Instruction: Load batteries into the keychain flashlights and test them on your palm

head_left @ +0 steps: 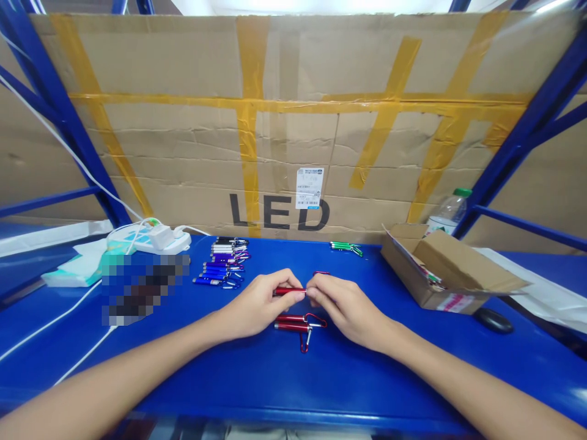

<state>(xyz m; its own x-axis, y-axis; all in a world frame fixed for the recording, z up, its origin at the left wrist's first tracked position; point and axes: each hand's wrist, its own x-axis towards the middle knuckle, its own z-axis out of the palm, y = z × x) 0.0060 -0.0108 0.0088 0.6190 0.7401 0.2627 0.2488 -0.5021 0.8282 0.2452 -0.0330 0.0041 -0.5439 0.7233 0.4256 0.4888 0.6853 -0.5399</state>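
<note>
Over the middle of the blue table, my left hand (268, 300) is closed around a red keychain flashlight (290, 292), its barrel pointing right. My right hand (342, 302) pinches the barrel's right end, where its fingers meet my left thumb. A red carabiner clip (321, 273) shows just behind my right fingers; whether it belongs to the held flashlight I cannot tell. Below my hands, two more red flashlights (292, 327) with carabiner clips lie side by side on the table. My fingers hide part of the held one.
At the back left lies a column of black, silver, purple and blue flashlights (220, 267). Green ones (345, 247) lie at the back right. An open cardboard box (413, 278), a bottle (452, 211) and a black mouse (493, 320) are right; a power strip (160, 238) with white cables is left.
</note>
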